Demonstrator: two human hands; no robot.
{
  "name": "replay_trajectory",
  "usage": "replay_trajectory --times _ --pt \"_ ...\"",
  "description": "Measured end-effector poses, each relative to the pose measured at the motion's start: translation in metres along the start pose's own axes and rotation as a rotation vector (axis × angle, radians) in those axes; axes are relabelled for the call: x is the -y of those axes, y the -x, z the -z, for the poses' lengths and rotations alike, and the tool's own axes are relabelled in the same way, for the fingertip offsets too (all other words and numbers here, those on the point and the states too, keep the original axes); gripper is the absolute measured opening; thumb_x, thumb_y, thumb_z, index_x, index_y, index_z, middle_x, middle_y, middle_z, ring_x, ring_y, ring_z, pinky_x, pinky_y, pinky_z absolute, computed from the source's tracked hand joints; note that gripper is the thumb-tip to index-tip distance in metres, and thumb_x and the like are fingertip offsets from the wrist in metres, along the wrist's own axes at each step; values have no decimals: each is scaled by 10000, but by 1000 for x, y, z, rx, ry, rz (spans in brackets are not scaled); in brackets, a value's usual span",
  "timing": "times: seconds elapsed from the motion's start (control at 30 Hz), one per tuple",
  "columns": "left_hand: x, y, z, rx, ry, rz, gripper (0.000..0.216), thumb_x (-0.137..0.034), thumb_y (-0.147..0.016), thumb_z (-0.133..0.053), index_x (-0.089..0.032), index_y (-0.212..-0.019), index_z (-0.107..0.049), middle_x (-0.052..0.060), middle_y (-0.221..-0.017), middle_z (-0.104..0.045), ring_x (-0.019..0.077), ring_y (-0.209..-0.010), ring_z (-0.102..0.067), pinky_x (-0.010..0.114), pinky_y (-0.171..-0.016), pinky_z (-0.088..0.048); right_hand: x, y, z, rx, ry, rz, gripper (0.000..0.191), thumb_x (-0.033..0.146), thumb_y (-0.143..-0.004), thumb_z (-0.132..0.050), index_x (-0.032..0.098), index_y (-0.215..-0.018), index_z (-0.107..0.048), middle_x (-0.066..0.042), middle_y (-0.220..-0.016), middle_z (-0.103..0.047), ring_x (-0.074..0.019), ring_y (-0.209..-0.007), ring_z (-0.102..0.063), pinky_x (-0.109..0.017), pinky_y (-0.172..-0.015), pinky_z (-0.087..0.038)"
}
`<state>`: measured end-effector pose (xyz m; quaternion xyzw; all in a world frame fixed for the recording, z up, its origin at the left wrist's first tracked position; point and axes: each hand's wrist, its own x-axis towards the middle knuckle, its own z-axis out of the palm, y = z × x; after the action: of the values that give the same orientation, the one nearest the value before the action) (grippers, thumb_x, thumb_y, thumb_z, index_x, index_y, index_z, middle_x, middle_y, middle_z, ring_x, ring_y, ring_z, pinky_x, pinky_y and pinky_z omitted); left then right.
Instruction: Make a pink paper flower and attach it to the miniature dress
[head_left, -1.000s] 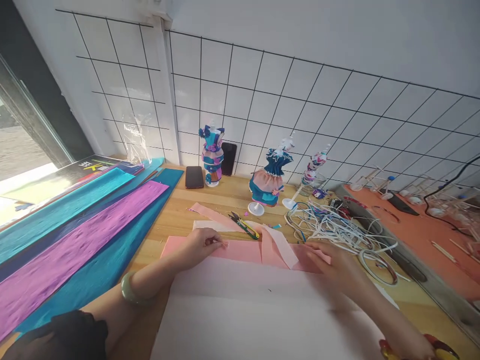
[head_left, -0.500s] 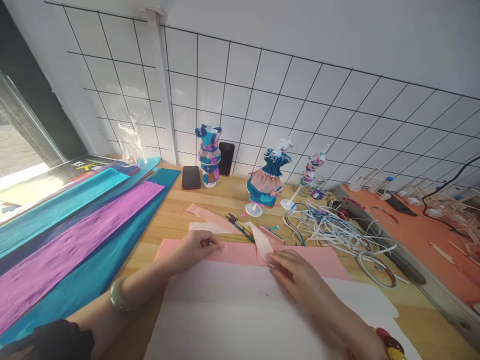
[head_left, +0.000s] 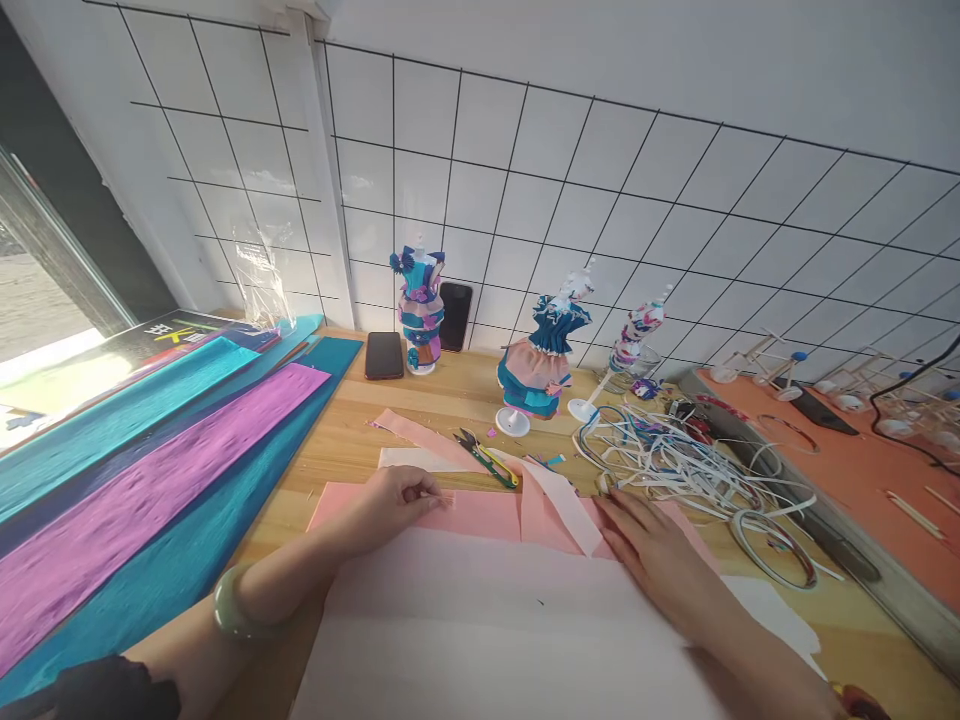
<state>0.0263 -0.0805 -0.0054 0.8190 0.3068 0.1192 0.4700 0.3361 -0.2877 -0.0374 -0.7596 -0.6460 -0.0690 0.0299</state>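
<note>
A pink sheet of crepe paper [head_left: 480, 512] lies flat on the wooden table, its near part covered by a pale white sheet [head_left: 495, 640]. My left hand [head_left: 394, 497] pinches the pink sheet's far edge between thumb and fingers. My right hand [head_left: 656, 550] lies flat with fingers stretched out, pressing on the pink sheet at its right end. A loose pink strip [head_left: 559, 498] stands folded between the two hands. Small scissors [head_left: 486, 458] lie just beyond the sheet.
Long teal and purple crepe sheets [head_left: 150, 470] cover the left of the table. Three small dress figures [head_left: 536, 365] and two dark phones [head_left: 384, 354] stand at the back by the tiled wall. A tangle of white strips [head_left: 675, 465] lies right, beside an orange mat [head_left: 862, 460].
My right hand slid along the pink sheet, first left toward the middle, then back to the right. The left hand kept its pinch in place.
</note>
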Motion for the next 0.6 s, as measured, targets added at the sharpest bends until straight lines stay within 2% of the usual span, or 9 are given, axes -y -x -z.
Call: replay_trajectory --times 0.07,0.17,0.43,0.53,0.6 --pt "-2 0 0 -2 -16 3 273 -415 -783 -495 -187 -789 -644 9 -724 -605 133 -661 -512 224 -567 -357 7 8 -9 -41 48 -3 491 373 -903 -298 102 -1240 -529 -151 -1315 -487 -277 -1218 -426 -455 -978 -378" --pt "-5 0 -1 -7 -34 2 260 -407 -778 -504 -189 -777 -646 5 -724 -606 129 -661 -511 221 -573 -360 10 14 -14 -54 65 0 502 368 -917 -248 113 -1263 -507 -141 -1331 -470 -267 -1246 -393 -447 -985 -377" --pt "-4 -1 -2 -19 -55 -8 258 -407 -776 -505 -190 -745 -641 0 -711 -600 125 -655 -502 223 -580 -355 12 15 -9 -156 118 44 461 362 -917 -290 126 -1245 -514 -145 -1386 -394 -264 -1254 -378 -438 -967 -393" --pt "-3 -1 -2 -16 -38 -6 245 -404 -776 -510 -198 -763 -642 -4 -725 -604 123 -662 -504 221 -584 -360 2 27 -4 -129 137 132 414 343 -898 -350 180 -1241 -514 -92 -1367 -437 -257 -1256 -379 -447 -991 -362" --pt "-3 -1 -2 -12 -37 -4 247 -410 -777 -510 -205 -770 -647 -4 -736 -608 124 -670 -505 222 -591 -364 -14 37 -1 -116 122 138 427 373 -868 -402 187 -1235 -518 -89 -1329 -484 -269 -1230 -415 -455 -986 -364"
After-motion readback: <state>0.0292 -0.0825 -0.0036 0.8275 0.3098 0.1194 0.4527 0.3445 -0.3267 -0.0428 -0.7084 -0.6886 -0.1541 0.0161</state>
